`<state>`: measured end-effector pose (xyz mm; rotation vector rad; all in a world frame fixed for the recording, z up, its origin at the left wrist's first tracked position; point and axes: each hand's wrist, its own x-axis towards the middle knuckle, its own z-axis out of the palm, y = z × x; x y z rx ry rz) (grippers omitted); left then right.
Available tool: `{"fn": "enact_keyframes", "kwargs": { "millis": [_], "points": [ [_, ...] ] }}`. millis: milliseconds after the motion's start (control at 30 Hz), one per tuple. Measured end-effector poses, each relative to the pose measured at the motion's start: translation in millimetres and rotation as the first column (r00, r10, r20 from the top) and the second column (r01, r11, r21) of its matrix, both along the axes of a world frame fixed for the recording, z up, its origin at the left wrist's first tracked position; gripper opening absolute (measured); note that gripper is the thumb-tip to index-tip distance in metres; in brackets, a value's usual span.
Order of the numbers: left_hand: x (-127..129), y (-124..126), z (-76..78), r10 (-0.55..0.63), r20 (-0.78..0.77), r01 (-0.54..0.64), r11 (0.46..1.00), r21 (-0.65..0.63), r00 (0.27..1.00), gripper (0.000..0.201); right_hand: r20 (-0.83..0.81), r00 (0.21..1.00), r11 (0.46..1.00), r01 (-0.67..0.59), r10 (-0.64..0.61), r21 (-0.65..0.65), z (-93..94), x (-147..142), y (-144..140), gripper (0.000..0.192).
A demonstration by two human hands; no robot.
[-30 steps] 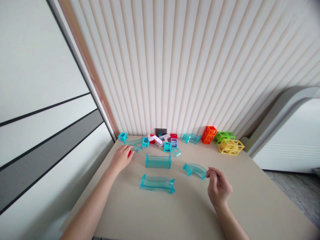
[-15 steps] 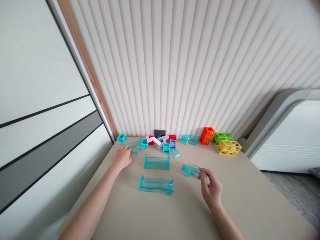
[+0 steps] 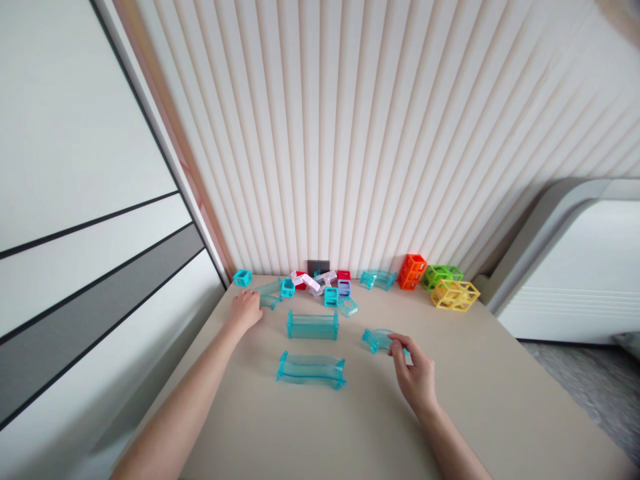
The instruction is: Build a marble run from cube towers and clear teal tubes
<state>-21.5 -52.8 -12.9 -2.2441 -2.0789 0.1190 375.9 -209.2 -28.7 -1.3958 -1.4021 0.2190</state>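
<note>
At the left back of the table, my left hand (image 3: 246, 308) is closed over the near-left end of a translucent teal track piece (image 3: 271, 297); its fingertips are partly hidden. My right hand (image 3: 414, 373) pinches the right end of a curved teal track piece (image 3: 376, 340), which lies on the table and is partly covered by the fingers. Between the hands lie two straight teal track pieces, a farther one (image 3: 313, 326) and a nearer one (image 3: 311, 371).
Along the pleated wall stand an orange block stack (image 3: 413, 272), green frame blocks (image 3: 442, 275), yellow frame blocks (image 3: 454, 295) and another curved teal track piece (image 3: 379, 279). Teal cubes (image 3: 243, 277), pale pink pieces (image 3: 311, 283) and a dark wall socket (image 3: 319, 267) are also at the back.
My right hand has shifted left along the curved track piece, covering more of it. My left hand has moved slightly away at the teal track piece's end. The view has shifted slightly.
</note>
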Motion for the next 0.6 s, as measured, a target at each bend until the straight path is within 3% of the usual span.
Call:
{"fn": "enact_keyframes", "kwargs": {
  "millis": [367, 600],
  "points": [
    [-5.2, 15.4, -10.9, 0.037, 0.032, -0.033, 0.994, -0.1, 0.999, 0.036, 0.042, 0.993, 0.991, -0.109, 0.112, -0.072, -17.5, 5.1, 3.0, 0.025],
    [-5.9, 12.2, -10.9, 0.074, 0.108, -0.072, 0.997, -0.025, 0.991, 0.033, 0.051, 0.992, 0.991, -0.107, 0.112, -0.086, -17.9, 5.3, 4.0, 0.026]
  ]
}}
